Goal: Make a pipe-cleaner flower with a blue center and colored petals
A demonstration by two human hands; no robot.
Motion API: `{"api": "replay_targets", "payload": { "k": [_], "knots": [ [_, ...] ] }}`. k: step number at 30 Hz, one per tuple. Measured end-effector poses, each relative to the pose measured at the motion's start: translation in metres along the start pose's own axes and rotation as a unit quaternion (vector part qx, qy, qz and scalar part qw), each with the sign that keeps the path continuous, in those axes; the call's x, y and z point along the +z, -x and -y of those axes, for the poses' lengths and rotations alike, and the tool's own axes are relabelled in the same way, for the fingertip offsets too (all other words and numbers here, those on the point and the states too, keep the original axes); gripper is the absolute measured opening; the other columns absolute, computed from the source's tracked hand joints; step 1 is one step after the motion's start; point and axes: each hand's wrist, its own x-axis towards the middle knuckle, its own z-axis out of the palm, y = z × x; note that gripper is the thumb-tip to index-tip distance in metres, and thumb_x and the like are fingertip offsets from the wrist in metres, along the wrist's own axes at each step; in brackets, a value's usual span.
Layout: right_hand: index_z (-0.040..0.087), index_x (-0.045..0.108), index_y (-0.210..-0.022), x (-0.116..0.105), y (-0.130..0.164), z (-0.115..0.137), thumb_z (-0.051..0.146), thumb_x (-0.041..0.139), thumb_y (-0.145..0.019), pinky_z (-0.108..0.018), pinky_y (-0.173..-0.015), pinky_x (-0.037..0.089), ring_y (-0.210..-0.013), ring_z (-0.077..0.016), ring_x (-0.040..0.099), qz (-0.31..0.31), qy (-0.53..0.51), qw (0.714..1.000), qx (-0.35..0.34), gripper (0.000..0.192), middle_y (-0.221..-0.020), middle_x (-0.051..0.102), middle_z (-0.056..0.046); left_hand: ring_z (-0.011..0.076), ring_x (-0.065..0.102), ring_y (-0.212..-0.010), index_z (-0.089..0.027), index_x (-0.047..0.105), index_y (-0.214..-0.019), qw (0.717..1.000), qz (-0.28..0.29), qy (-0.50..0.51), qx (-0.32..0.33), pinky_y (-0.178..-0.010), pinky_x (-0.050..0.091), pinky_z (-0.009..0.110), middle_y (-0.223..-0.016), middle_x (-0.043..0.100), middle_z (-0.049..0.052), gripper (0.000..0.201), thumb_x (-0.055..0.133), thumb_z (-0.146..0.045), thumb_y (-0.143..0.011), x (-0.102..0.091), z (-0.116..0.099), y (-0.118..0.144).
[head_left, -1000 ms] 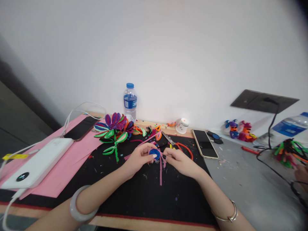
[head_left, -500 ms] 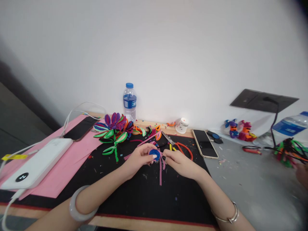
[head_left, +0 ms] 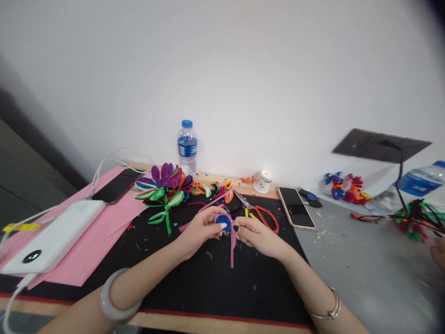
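Between the thumb and fingers of my left hand (head_left: 205,228) is a round blue disc (head_left: 223,222), which looks like coiled pipe cleaner. My right hand (head_left: 253,234) is closed beside it, its fingertips pinching a pink pipe cleaner (head_left: 232,254) at the disc's right edge. One end of that strip hangs down over the black mat (head_left: 222,292). Behind my hands, more pink pipe cleaners (head_left: 216,201) lie on the mat. Scissors with orange handles (head_left: 267,218) rest just past my right hand.
A pipe cleaner flower (head_left: 168,195) lies left, by a water bottle (head_left: 187,148). A paper cup (head_left: 263,181) and phone (head_left: 296,208) are behind right. At left, a white power bank (head_left: 55,236) sits on pink paper (head_left: 79,266). Another person's hand (head_left: 438,255) shows at the right edge.
My right hand has shifted very slightly, and the pink strips beside the disc sit closer together. My left hand keeps the disc in place. The other person's pipe cleaners at far right have moved a little.
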Motion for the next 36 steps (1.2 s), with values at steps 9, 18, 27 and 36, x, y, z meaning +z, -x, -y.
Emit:
{"api": "replay_targets", "payload": {
  "k": [9,18,27,36],
  "knots": [
    [0.016,0.044,-0.072,0.0024,-0.0012,-0.0001,0.033,0.042,-0.086,-0.018,-0.038,0.017,-0.042,-0.0044,0.023,-0.006,-0.076,0.997,0.013,0.022,-0.052,0.030,0.008,0.0068,0.051,-0.062,-0.019,0.053,-0.106,0.999,-0.014,0.048,-0.018,-0.060,0.042,0.020,-0.078,0.055,0.000,0.041,0.067,-0.023,-0.068,0.0029,-0.0015,0.0010],
    [0.016,0.042,-0.070,0.0047,-0.0028,-0.0028,0.036,0.044,-0.084,-0.019,-0.039,0.015,-0.040,-0.0038,0.021,-0.016,-0.118,0.993,0.014,0.024,-0.050,0.028,0.009,0.0054,0.048,-0.060,-0.021,0.053,-0.107,0.998,-0.020,0.058,-0.025,-0.058,0.039,0.019,-0.083,0.056,0.000,0.041,0.067,-0.022,-0.068,-0.0001,0.0043,-0.0001],
    [0.016,0.043,-0.072,0.0055,-0.0036,-0.0056,0.036,0.045,-0.085,-0.019,-0.038,0.014,-0.039,-0.0038,0.020,-0.015,-0.133,0.991,0.012,0.023,-0.049,0.027,0.009,0.0059,0.047,-0.059,-0.020,0.055,-0.103,1.000,-0.025,0.008,-0.011,-0.053,0.036,0.017,-0.086,0.056,0.001,0.038,0.067,-0.025,-0.068,0.0030,0.0007,-0.0001],
    [0.016,0.044,-0.069,0.0016,-0.0013,0.0005,0.027,0.043,-0.083,-0.018,-0.038,0.017,-0.040,-0.0040,0.024,-0.008,-0.076,0.997,0.023,0.018,-0.048,0.031,0.009,0.0087,0.050,-0.059,-0.017,0.055,-0.094,0.997,0.009,-0.073,0.017,-0.054,0.039,0.020,-0.073,0.057,0.000,0.027,0.063,-0.028,-0.070,0.0021,-0.0022,0.0002]
  ]
}}
